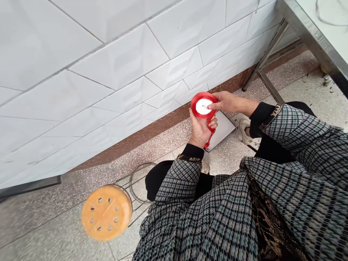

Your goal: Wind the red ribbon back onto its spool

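A roll of red ribbon [193, 105] with a white centre is held up between my two hands, in front of the tiled wall. My left hand [201, 127] supports it from below, thumb up along its left edge and fingers curled in. A loose length of red ribbon [208, 140] hangs down past that palm. From the right, my right hand [224, 101] grips the roll's edge, its thumb lying on the white centre. Beneath the hands lies a flat, pale, dark-edged panel [223, 129] on the floor; part of it is hidden by my left hand.
An orange round-topped stool [107, 213] with wire-like metal legs stands at the lower left. At the upper right is a metal-framed table [312, 34] with its leg near the wall. The white tiled wall [119, 58] runs close ahead. My shoe [245, 131] rests beside the panel.
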Action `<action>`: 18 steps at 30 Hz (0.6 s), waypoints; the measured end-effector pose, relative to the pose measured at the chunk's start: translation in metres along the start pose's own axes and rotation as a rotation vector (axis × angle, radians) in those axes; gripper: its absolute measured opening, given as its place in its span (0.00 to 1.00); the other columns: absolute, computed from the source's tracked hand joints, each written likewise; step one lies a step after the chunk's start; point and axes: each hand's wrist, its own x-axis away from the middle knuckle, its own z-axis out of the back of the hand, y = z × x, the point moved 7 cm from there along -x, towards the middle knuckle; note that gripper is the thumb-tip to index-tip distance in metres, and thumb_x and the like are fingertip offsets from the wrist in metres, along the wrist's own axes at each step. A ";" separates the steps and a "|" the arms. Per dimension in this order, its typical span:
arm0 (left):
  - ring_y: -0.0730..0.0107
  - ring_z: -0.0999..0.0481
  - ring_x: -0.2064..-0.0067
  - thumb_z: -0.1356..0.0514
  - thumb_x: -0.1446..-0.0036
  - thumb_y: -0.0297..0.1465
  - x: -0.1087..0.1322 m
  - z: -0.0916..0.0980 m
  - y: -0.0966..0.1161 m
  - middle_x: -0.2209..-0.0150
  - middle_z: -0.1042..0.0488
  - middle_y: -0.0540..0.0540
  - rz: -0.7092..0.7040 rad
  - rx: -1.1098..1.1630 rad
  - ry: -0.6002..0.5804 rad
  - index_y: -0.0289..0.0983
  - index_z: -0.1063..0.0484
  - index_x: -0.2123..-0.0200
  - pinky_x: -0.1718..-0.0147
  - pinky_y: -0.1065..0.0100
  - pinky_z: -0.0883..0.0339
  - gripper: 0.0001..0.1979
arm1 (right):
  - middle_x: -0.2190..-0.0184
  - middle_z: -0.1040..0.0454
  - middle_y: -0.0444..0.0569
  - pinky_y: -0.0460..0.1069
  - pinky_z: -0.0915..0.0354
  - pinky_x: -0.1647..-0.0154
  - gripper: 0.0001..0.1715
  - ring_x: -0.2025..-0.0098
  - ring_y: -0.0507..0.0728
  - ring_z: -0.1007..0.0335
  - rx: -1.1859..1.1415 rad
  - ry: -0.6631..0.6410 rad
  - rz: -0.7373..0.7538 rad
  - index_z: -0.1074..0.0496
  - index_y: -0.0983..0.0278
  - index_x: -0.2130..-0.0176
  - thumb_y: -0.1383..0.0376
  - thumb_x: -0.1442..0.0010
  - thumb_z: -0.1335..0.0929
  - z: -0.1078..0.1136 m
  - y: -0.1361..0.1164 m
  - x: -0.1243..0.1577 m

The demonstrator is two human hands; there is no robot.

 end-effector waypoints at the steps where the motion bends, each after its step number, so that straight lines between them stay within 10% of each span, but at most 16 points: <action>1: 0.77 0.46 0.79 0.51 0.38 0.69 0.000 0.000 0.001 0.76 0.40 0.53 -0.008 -0.010 0.001 0.38 0.29 0.62 0.82 0.71 0.47 0.38 | 0.55 0.15 0.51 0.60 0.26 0.46 0.24 0.49 0.66 0.23 -0.009 -0.003 0.002 0.18 0.61 0.45 0.54 0.39 0.25 0.003 0.000 0.000; 12: 0.82 0.46 0.77 0.34 0.38 0.31 -0.002 0.010 0.006 0.73 0.38 0.53 -0.035 -0.253 -0.032 0.35 0.32 0.73 0.78 0.75 0.49 0.14 | 0.49 0.17 0.55 0.59 0.29 0.46 0.35 0.45 0.66 0.25 0.330 -0.131 0.038 0.28 0.61 0.32 0.45 0.27 0.34 0.017 -0.020 0.009; 18: 0.83 0.45 0.79 0.32 0.39 0.29 -0.005 0.018 0.008 0.76 0.38 0.55 -0.044 -0.333 -0.034 0.34 0.30 0.74 0.78 0.75 0.49 0.13 | 0.51 0.16 0.54 0.61 0.30 0.45 0.32 0.46 0.68 0.25 0.368 -0.095 0.007 0.27 0.61 0.32 0.49 0.28 0.33 0.034 -0.017 0.009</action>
